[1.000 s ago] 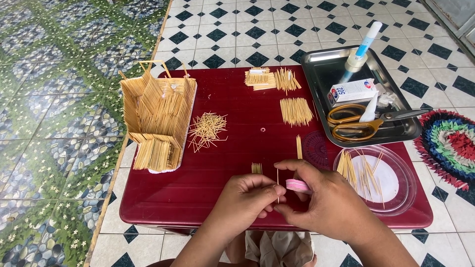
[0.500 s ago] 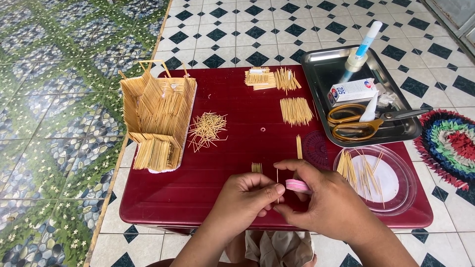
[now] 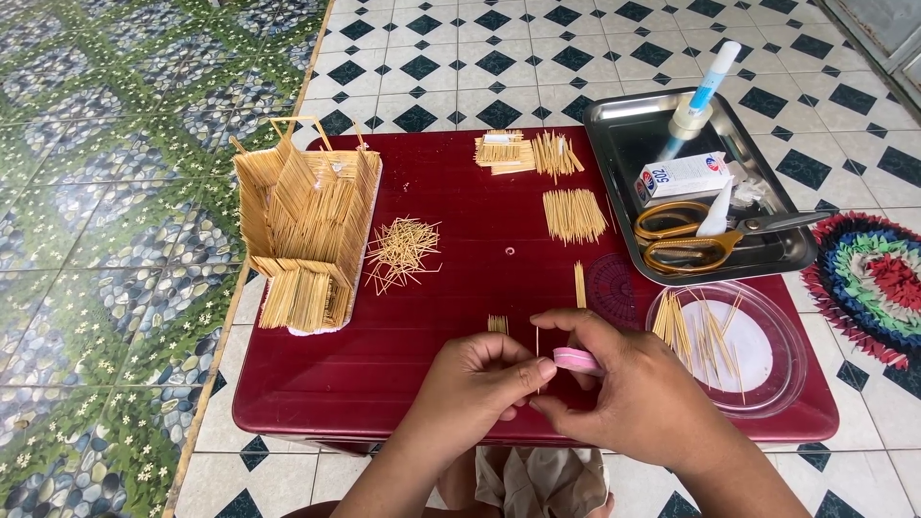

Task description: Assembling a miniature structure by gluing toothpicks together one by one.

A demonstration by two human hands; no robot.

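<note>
Pinching one upright toothpick [image 3: 537,350] between them, both hands' fingers [image 3: 539,368] meet, right hand [image 3: 628,393] also gripping a pink cutter [image 3: 578,360] (partly hidden).

Stick model [image 3: 305,223] left on table [image 3: 384,384]; tray [image 3: 624,125] right rear; dish [image 3: 782,360] before tray.

The pink tool [image 3: 578,361] is mostly covered by the right hand [image 3: 628,393]; its full shape cannot be determined. The thin stick [image 3: 537,347] has its lower end hidden between the fingertips. Both forearms are cut off by the bottom edge. The woven mat [image 3: 878,273] is cut off by the right edge. The desk [image 3: 460,230] front edge is partly covered by the left hand [image 3: 475,388].
</note>
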